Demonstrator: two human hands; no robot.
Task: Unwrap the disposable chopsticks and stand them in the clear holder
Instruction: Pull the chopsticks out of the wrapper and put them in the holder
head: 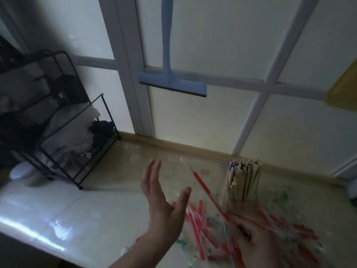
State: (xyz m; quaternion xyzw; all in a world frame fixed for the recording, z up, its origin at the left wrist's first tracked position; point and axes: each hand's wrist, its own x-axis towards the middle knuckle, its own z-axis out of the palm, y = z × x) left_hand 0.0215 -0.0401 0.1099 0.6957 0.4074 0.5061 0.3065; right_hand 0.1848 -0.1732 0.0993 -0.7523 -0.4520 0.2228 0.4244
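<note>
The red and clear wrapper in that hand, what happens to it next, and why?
Probably the left hand, open and held up empty, comes across to pinch the wrapper's far end. The right hand grips its near end, and it looks still sealed, so it needs pulling open before the sticks can join the clear holder.

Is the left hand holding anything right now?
No, the left hand is open with straight fingers in the air, while the right hand grips a red-striped wrapped chopstick.

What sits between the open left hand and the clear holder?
In the head view, between the left hand and the clear holder, a red-striped wrapped chopstick slants upward from the right hand.
</note>
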